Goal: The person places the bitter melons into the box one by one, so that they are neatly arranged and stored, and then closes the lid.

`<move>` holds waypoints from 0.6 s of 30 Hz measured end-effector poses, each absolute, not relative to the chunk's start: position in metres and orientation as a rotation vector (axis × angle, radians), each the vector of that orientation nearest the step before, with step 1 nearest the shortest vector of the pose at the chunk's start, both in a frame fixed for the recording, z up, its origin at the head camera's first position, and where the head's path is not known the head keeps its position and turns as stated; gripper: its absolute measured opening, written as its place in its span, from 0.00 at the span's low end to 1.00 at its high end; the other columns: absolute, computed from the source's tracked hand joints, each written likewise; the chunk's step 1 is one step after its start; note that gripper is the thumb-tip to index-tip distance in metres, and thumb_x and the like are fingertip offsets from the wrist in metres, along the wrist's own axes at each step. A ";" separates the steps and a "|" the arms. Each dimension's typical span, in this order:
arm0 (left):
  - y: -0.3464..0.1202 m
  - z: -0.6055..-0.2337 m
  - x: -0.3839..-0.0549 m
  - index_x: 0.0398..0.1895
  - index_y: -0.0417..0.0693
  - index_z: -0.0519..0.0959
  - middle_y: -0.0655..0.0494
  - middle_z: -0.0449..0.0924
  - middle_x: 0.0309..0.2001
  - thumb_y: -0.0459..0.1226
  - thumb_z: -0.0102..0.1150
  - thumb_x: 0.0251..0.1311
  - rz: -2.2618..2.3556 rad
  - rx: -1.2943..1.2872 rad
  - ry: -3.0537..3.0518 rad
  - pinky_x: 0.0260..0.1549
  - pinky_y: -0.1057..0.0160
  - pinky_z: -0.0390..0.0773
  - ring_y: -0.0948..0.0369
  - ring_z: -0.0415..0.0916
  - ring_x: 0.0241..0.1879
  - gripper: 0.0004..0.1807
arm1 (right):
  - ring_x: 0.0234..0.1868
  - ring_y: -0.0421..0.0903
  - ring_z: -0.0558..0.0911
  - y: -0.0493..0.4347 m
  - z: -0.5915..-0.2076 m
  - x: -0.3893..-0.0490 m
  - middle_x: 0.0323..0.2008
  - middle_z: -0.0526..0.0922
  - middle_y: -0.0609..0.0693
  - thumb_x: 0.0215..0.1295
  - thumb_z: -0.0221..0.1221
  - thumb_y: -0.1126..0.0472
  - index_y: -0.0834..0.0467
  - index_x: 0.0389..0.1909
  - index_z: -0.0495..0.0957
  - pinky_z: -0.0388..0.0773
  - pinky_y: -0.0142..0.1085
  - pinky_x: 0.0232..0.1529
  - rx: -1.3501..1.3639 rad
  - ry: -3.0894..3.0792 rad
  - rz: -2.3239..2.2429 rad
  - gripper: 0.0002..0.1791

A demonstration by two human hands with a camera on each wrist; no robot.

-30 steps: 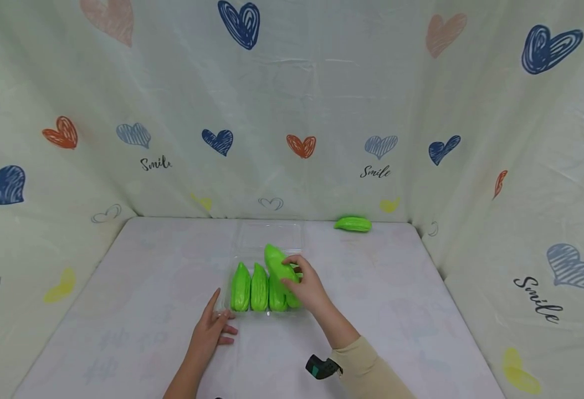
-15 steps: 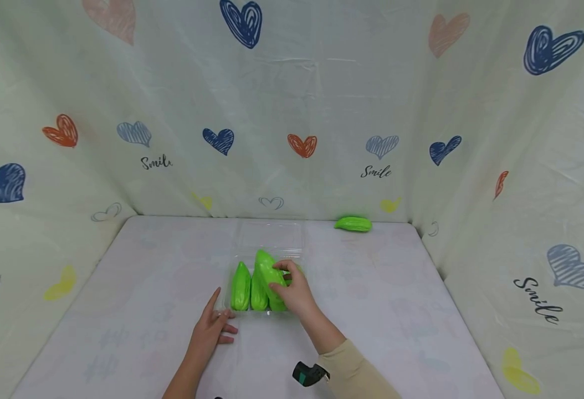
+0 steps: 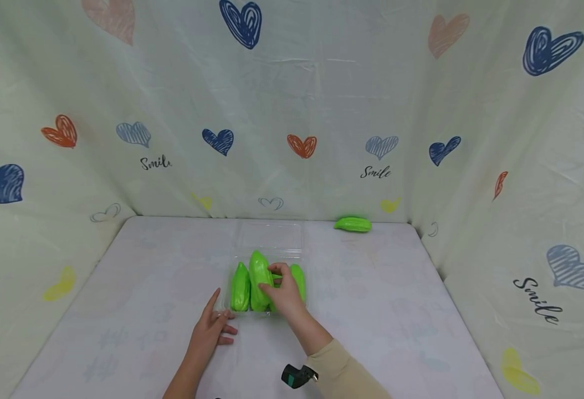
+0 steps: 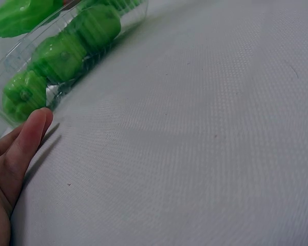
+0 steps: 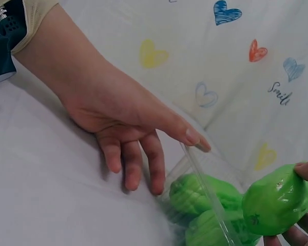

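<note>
In the head view, my right hand grips a green bitter melon between thumb and fingers, tilted over other bitter melons in a clear plastic box. One bitter melon lies at the box's left side and another at its right; the middle ones are partly hidden by the hand. My left hand is at the box's front left corner, index finger extended along the side and thumb at the front wall. From the right wrist view, the left hand appears beside the box, its other fingers loosely bent.
The box's clear lid lies folded back behind it. Another green bitter melon rests at the table's far edge, right of the lid. A curtain printed with hearts surrounds the white table at the back and sides.
My right hand has moved left across the box with the bitter melon, which has come more upright. The rightmost bitter melon in the box shows again. My left hand has stayed at the corner.
</note>
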State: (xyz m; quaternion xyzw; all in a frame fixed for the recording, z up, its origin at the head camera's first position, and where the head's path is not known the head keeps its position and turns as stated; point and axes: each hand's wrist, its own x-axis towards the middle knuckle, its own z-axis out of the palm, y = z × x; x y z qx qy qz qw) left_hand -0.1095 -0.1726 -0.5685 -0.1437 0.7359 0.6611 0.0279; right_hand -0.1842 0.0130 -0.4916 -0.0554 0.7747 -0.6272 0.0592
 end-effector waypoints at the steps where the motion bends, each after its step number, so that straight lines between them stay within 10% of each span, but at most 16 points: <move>1: -0.173 -0.569 -0.110 0.79 0.62 0.45 0.41 0.79 0.47 0.45 0.52 0.72 2.041 -0.446 2.268 0.26 0.57 0.85 0.52 0.83 0.33 0.38 | 0.49 0.56 0.76 0.012 -0.492 -0.185 0.52 0.74 0.57 0.58 0.66 0.69 0.62 0.53 0.70 0.80 0.43 0.42 -0.157 2.340 -1.908 0.23; 18: -0.173 -0.572 -0.110 0.78 0.62 0.47 0.42 0.79 0.45 0.46 0.53 0.71 2.043 -0.440 2.288 0.26 0.57 0.85 0.53 0.83 0.31 0.38 | 0.42 0.48 0.77 -0.002 -0.497 -0.189 0.54 0.73 0.58 0.60 0.66 0.65 0.51 0.70 0.64 0.80 0.35 0.33 -0.186 2.332 -1.837 0.37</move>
